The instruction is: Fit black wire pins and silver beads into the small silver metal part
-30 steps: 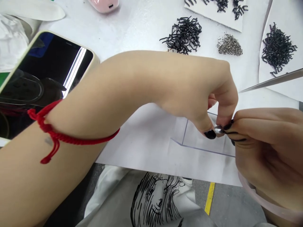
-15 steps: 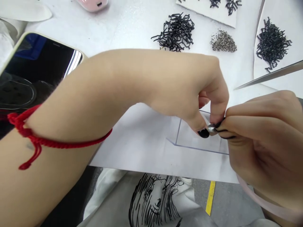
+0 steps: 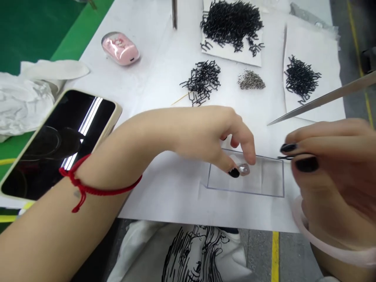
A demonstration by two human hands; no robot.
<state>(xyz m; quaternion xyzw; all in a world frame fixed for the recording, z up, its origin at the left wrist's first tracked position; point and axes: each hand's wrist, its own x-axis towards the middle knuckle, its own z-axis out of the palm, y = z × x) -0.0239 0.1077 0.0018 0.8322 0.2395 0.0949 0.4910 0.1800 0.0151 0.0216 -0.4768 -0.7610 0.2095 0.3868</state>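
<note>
My left hand (image 3: 211, 135), with a red cord bracelet (image 3: 108, 191) at the wrist, hovers over a clear rectangular plastic piece (image 3: 273, 190). Its thumb and index finger are curled around a small shiny silvery piece (image 3: 244, 169); whether this is a part or a decorated nail I cannot tell. To the right, my right hand (image 3: 331, 156) pinches a thin black bent piece (image 3: 285, 157) between thumb and finger. Pointed metal tweezers (image 3: 317, 102) jut in above that hand, tip towards the left; where they are held is out of view.
Beyond my hands lie a loose pile of black bent pieces (image 3: 204, 78), a heap of tiny metal bits (image 3: 251, 80) and more black pieces (image 3: 301, 78) on white sheets. A phone (image 3: 58, 145), a pink case (image 3: 120, 49) and crumpled white cloth (image 3: 23, 105) are at left.
My hands have drawn apart: the right has moved away from the left's fingertips with the black piece in its pinch. The head view has shifted, showing more of the far table.
</note>
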